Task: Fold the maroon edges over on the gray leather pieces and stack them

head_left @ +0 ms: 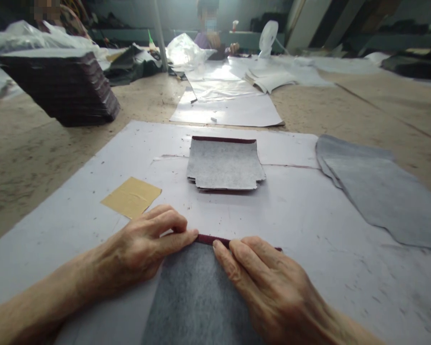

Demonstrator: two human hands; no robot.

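Observation:
A grey felt-like piece (197,297) with a dark maroon folded edge (210,239) lies on white paper sheets (301,215) in front of me. My left hand (143,249) presses on its far left corner, fingers together on the maroon edge. My right hand (266,282) lies on the right part, fingers pressed along the same edge. Farther away rests a small pile of similar grey pieces (224,164) with maroon edges.
A tan paper square (131,196) lies left of my hands. Grey fabric sheets (377,187) lie at the right. A tall stack of dark pieces (66,86) stands far left. More white sheets (230,103) and a seated person (210,28) are beyond.

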